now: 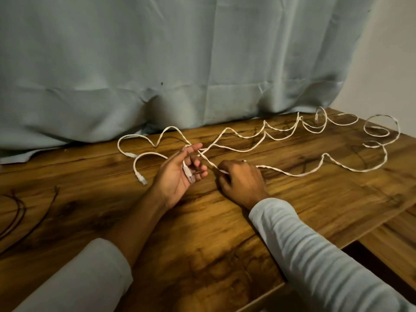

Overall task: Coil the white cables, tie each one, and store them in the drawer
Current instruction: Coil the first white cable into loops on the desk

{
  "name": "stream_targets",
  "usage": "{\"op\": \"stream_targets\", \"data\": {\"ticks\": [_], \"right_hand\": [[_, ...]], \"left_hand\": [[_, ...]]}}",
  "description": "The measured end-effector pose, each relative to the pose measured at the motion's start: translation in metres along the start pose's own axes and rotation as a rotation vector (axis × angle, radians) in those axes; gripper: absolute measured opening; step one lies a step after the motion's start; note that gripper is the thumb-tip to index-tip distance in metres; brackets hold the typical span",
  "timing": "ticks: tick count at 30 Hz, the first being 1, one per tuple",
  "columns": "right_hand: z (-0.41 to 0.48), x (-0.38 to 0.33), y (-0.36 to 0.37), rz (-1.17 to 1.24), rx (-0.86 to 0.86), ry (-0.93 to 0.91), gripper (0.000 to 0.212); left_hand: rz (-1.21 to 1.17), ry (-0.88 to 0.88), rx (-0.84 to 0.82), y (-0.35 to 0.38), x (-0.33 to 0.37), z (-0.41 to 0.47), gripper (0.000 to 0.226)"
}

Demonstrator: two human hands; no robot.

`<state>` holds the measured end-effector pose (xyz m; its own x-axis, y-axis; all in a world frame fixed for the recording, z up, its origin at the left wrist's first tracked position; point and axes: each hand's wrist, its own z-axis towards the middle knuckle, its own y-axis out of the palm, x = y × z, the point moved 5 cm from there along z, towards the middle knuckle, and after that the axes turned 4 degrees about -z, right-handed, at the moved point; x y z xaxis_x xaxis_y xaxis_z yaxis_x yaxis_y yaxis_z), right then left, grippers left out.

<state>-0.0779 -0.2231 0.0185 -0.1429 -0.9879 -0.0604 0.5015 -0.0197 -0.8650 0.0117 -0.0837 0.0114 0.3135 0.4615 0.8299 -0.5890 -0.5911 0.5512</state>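
Running from the plug (191,177) cradled in the left hand (177,176), the white cable (292,174) crosses a short gap to the right hand (242,180), whose curled fingers pinch it just above the table (202,233). Past that pinch its slack trails toward the table's right edge and loops near the other white cables (247,136) by the far right corner. The left hand lies palm up, fingers loosely curled round the plug end. Coiling, I judge, falls to the right hand, nearer the slack, drawing it leftward.

White cables (290,174); brown woodgrain table (202,221); pale blue-grey curtain (157,52).
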Motion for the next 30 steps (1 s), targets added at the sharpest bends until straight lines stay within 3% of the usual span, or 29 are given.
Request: {"op": "stream_targets", "data": {"ticks": [6, 12, 16, 21, 26, 30], "right_hand": [[-0.015, -0.026, -0.001, 0.003, -0.022, -0.240, 0.019], [-0.027, -0.034, -0.010, 0.068, 0.045, -0.290, 0.025], [-0.031, -0.034, -0.019, 0.149, 0.107, -0.267, 0.011], [-0.033, -0.030, -0.025, 0.260, 0.163, -0.242, 0.020], [-0.034, 0.000, -0.026, 0.426, 0.238, 0.057, 0.030], [-0.037, -0.005, -0.034, 0.460, 0.244, -0.022, 0.023]], "left_hand": [[-0.029, 0.004, 0.017, 0.003, 0.000, 0.007, 0.048], [0.183, -0.006, -0.006, 0.014, -0.010, 0.012, 0.041], [0.372, 0.026, -0.029, 0.017, -0.019, 0.010, 0.038], [0.668, 0.138, -0.055, 0.017, -0.018, 0.005, 0.029], [0.804, 0.181, -0.097, 0.023, -0.018, 0.000, 0.037], [0.846, 0.187, -0.144, 0.025, -0.017, -0.002, 0.044]]}}
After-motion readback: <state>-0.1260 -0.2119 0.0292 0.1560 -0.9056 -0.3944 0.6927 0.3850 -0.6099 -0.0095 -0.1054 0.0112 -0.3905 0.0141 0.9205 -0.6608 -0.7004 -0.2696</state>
